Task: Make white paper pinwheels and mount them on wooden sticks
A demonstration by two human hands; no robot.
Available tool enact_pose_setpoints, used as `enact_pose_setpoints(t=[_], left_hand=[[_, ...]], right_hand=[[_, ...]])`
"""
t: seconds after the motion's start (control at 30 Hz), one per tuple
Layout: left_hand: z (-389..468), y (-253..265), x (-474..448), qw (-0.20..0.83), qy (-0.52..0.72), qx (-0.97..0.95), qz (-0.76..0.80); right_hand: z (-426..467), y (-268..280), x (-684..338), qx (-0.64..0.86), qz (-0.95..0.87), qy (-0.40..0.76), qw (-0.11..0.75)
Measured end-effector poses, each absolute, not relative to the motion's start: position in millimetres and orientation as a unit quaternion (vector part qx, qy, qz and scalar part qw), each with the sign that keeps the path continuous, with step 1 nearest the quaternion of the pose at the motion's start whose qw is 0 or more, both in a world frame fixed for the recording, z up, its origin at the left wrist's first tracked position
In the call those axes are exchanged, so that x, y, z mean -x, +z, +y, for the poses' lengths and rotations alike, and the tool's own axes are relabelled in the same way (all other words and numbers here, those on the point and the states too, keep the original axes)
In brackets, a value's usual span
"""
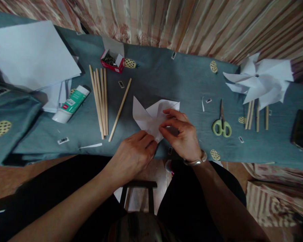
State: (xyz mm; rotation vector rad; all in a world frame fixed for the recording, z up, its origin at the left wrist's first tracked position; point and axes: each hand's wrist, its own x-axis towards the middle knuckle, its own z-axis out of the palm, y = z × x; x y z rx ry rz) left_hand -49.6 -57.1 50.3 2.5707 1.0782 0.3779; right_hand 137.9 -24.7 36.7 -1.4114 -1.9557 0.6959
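Observation:
A white paper pinwheel (151, 117), its corners folded toward the middle, is between my two hands near the table's front edge. My left hand (136, 151) grips its lower edge, the fingertips partly hidden behind the knuckles. On its right side, my right hand (180, 132) pinches the paper with thumb and index finger, the other fingers bent above. Whether something small is in that pinch cannot be made out. Just left of the paper lies one wooden stick (120, 109), with several more sticks (101, 101) beside it.
A red box of metal pins (112, 61) stands behind the sticks. At left are white paper sheets (32, 53) and a green-white glue tube (70, 104). Green-handled scissors (221, 124), finished pinwheels (261, 80) on sticks and a phone (302, 129) lie right. Paper scraps (91, 146) dot the cloth.

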Motion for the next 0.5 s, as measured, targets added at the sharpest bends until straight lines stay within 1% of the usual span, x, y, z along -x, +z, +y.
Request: enact_pose_setpoints(t=[0.27,0.5], left_hand=[[-58.7,50.6,50.8,0.158,0.152,-0.897,0.383],[-60.4,48.5,52.0,0.132,0.207,-0.889,0.387]], right_hand=[[-23.4,31.5,-133.5,0.537,-0.746,0.236,0.313],[-22.6,27.2,-131.6,0.537,-0.745,0.234,0.319]])
